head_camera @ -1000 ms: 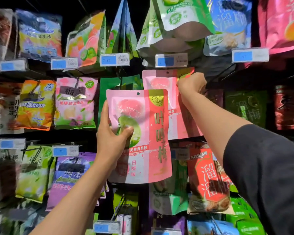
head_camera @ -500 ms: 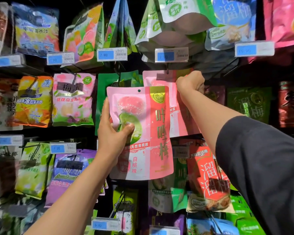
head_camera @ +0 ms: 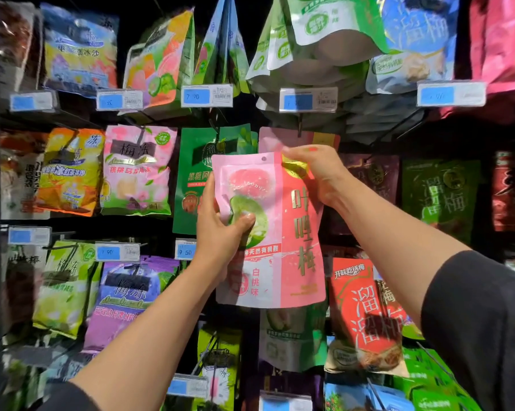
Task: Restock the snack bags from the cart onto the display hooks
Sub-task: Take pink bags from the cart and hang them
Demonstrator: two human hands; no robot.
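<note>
Hooks (head_camera: 300, 126) crowded with snacks, left hand (head_camera: 220, 229), right hand (head_camera: 318, 170) gripping pink bag (head_camera: 297, 232)

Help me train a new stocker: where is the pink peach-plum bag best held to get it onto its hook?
Probably as here: left hand grips the pink bag at its left edge, mid-height, and right hand pinches the top right corner. That leaves the punched hole at top centre uncovered.
</note>
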